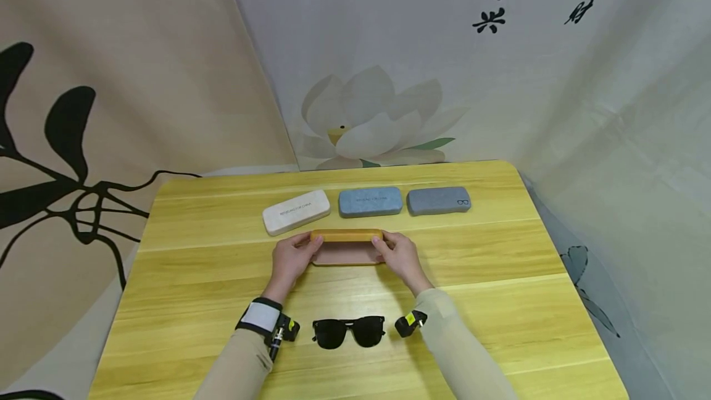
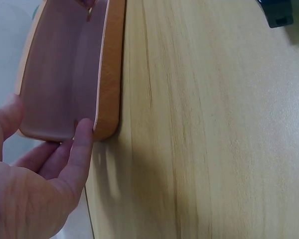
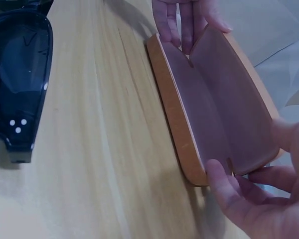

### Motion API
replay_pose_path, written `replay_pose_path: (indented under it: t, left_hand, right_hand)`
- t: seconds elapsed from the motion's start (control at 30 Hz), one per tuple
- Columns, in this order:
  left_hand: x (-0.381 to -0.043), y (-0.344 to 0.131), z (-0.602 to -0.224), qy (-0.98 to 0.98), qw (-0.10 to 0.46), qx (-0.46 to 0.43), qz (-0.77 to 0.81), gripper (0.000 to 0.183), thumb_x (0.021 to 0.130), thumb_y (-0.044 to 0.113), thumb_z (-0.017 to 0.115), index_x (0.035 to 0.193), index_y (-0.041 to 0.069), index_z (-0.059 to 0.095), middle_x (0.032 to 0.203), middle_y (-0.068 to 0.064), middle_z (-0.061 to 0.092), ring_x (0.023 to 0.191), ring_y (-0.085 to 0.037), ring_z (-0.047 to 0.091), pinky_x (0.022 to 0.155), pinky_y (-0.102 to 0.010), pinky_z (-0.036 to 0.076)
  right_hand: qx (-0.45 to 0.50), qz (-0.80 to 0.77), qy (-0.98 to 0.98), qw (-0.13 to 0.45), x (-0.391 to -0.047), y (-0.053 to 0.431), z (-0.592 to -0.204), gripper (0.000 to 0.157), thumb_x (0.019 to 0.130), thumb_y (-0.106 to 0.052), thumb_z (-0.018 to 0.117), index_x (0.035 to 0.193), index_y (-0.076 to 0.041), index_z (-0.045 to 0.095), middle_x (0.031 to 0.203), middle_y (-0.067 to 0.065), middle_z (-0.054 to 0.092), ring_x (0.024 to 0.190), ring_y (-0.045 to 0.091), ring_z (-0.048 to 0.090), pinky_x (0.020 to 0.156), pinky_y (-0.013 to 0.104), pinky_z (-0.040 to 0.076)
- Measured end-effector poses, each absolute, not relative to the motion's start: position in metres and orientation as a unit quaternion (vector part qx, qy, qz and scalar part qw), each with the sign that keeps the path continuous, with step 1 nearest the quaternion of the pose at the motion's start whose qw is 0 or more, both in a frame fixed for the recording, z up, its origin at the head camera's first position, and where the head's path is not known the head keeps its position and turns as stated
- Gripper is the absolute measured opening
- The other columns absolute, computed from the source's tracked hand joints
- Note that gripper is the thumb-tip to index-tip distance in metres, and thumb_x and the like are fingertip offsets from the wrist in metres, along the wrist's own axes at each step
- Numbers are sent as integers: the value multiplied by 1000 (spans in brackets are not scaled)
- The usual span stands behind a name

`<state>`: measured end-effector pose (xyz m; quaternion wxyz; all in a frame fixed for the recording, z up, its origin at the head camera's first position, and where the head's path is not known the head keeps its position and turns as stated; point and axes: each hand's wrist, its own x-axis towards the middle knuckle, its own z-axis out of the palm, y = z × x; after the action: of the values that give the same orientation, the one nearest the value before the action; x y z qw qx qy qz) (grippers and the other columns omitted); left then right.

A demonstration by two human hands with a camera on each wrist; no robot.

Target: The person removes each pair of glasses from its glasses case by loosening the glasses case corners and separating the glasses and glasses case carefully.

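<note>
An orange glasses case (image 1: 347, 255) with a pinkish-mauve lining stands open on the table, its lid raised at the back. My left hand (image 1: 291, 259) holds its left end; in the left wrist view the thumb is at the lid's edge and a finger (image 2: 79, 149) touches the lower half's end. At the other end my right hand (image 1: 401, 258) grips the case the same way, its thumb on the lid edge in the right wrist view. The lining (image 3: 214, 109) is bare inside. Black sunglasses (image 1: 349, 332) lie between my forearms, lenses toward me.
Behind the orange case stand three closed glasses cases in a row: white (image 1: 296, 212), blue (image 1: 370, 202) and grey-blue (image 1: 439, 200). They rest on the light wooden table (image 1: 194, 252), whose back edge meets printed cloth hangings (image 1: 378, 29).
</note>
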<state>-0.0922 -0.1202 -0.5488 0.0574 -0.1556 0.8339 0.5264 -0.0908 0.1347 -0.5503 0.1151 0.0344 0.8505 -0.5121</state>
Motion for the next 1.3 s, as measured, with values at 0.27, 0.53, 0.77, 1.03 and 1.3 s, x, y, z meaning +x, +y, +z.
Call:
replay_pose_path:
  t: [0.27, 0.53, 0.77, 1.03, 1.3]
  left_hand:
    - [-90, -123, -547, 841, 54, -142, 519, 56, 90, 32, 82, 133, -2, 68, 122, -24, 71, 112, -38, 70, 97, -50, 55]
    - [-89, -123, -552, 845, 52, -127, 516, 53, 91, 27, 82, 133, -1, 68, 122, -25, 71, 113, -38, 70, 94, -47, 57]
    - [-87, -123, -555, 850, 48, -121, 511, 51, 90, 24, 82, 132, 0, 68, 120, -25, 72, 112, -37, 71, 93, -46, 58]
    - [-85, -124, -557, 843, 50, -116, 522, 50, 90, 20, 82, 133, 0, 68, 119, -24, 72, 113, -36, 71, 91, -43, 59]
    - [-84, -125, -559, 839, 54, -110, 530, 49, 90, 16, 82, 133, -1, 67, 120, -24, 72, 113, -36, 70, 89, -38, 60]
  right_hand:
    - [29, -515, 850, 108, -89, 135, -550, 50, 104, -28, 64, 143, 3, 58, 137, 28, 59, 106, 36, 72, 87, 44, 61]
    - [25, -522, 846, 112, -89, 138, -552, 52, 103, -25, 66, 145, 5, 55, 133, 27, 62, 110, 36, 71, 89, 43, 60]
    - [22, -508, 853, 112, -88, 138, -554, 50, 102, -23, 68, 144, 1, 58, 134, 24, 63, 119, 38, 65, 92, 45, 59]
    - [18, -507, 855, 106, -87, 139, -556, 48, 100, -19, 70, 143, -2, 60, 133, 23, 64, 120, 38, 64, 95, 48, 57]
    - [11, -503, 858, 103, -86, 139, -556, 48, 99, -17, 71, 144, -3, 60, 133, 22, 65, 121, 39, 63, 97, 49, 55]
